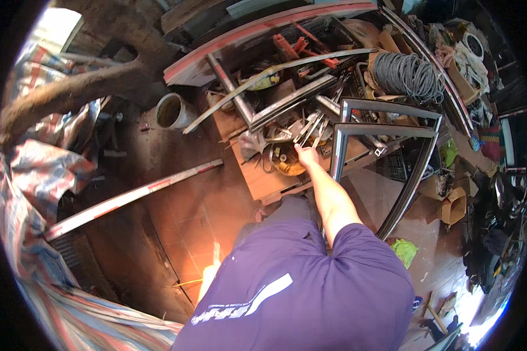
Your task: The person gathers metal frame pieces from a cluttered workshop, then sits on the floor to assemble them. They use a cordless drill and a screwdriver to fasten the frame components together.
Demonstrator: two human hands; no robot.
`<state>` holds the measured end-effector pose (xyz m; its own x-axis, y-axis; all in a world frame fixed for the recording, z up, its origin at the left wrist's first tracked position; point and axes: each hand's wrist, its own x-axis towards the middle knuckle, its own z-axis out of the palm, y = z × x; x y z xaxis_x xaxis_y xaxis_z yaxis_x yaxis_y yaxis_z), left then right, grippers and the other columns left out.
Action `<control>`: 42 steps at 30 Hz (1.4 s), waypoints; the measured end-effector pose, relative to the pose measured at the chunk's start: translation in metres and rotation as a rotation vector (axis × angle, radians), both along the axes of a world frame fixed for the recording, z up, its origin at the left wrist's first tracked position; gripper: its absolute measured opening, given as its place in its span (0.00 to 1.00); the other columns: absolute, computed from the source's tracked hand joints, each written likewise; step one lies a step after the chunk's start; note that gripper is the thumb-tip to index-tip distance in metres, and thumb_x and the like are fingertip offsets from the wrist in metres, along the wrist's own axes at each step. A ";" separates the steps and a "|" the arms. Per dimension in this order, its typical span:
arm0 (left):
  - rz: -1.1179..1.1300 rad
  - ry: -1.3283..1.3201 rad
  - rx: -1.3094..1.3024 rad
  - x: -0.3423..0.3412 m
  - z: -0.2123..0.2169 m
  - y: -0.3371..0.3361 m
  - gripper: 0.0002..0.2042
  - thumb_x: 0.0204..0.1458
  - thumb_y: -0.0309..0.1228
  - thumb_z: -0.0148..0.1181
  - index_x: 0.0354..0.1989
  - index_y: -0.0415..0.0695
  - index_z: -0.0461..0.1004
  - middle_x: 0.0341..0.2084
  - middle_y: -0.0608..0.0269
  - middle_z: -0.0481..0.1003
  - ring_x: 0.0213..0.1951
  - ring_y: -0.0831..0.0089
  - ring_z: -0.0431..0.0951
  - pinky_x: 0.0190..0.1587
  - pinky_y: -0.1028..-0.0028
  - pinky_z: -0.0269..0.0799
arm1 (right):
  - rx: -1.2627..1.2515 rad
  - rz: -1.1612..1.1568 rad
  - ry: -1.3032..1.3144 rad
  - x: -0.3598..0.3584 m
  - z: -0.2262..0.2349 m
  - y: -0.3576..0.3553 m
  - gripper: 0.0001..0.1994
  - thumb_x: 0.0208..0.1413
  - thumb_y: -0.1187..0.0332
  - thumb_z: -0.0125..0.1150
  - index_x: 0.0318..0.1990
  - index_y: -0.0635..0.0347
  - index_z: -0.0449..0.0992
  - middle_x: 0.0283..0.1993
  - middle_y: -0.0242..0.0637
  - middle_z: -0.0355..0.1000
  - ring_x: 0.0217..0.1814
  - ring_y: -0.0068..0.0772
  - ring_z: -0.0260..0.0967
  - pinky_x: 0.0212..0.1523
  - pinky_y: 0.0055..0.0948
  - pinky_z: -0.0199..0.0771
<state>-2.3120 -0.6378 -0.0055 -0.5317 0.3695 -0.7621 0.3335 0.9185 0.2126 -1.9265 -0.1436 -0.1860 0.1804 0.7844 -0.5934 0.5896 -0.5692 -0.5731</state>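
My right hand [307,155] reaches over the wooden workbench [256,178], its fingers drawn together at the ends of several pale metal strips [313,130]. What they grip, if anything, is too small to make out. Just left of that hand lie a yellow coiled item [287,167] and a crumpled clear plastic bag [252,143]. Low beside my body, my left hand [208,274] is partly hidden by my shirt and washed out by bright light. It appears closed around a pale, narrow object [216,254] whose kind I cannot tell.
Dark mitred window frames [386,131] lean at the bench's right. A long bar [134,199] slants across the left. Behind stand a white bucket [173,111] and a coil of grey cable [405,77]. Striped tarpaulin [35,216] hangs left; open cardboard boxes [452,206] sit right.
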 end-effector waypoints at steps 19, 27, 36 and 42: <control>0.029 -0.096 0.058 0.107 0.074 0.153 0.27 0.66 0.53 0.61 0.28 0.37 0.77 0.20 0.58 0.76 0.25 0.66 0.77 0.33 0.62 0.72 | -0.218 0.124 0.004 0.012 0.003 0.091 0.29 0.56 0.47 0.58 0.45 0.69 0.86 0.50 0.61 0.81 0.57 0.60 0.80 0.60 0.50 0.75; -0.024 -0.067 0.078 0.110 0.067 0.151 0.18 0.64 0.43 0.64 0.33 0.37 0.82 0.23 0.58 0.78 0.28 0.68 0.78 0.34 0.64 0.71 | -0.264 0.204 -0.103 0.027 0.030 0.096 0.29 0.54 0.46 0.65 0.49 0.67 0.83 0.55 0.58 0.80 0.60 0.59 0.77 0.62 0.52 0.74; 0.178 -0.143 -0.083 0.130 0.083 0.146 0.17 0.63 0.41 0.67 0.32 0.38 0.82 0.22 0.62 0.77 0.27 0.72 0.76 0.33 0.67 0.71 | 0.521 0.685 -0.136 -0.023 0.064 0.153 0.33 0.47 0.65 0.74 0.61 0.61 0.70 0.66 0.45 0.65 0.74 0.51 0.59 0.71 0.57 0.60; 0.252 -0.154 -0.093 0.151 0.099 0.176 0.16 0.62 0.40 0.69 0.30 0.38 0.82 0.22 0.66 0.76 0.27 0.75 0.74 0.32 0.68 0.71 | 0.716 1.154 -0.424 -0.099 0.011 0.211 0.23 0.62 0.68 0.57 0.65 0.56 0.70 0.68 0.38 0.67 0.76 0.44 0.59 0.72 0.70 0.58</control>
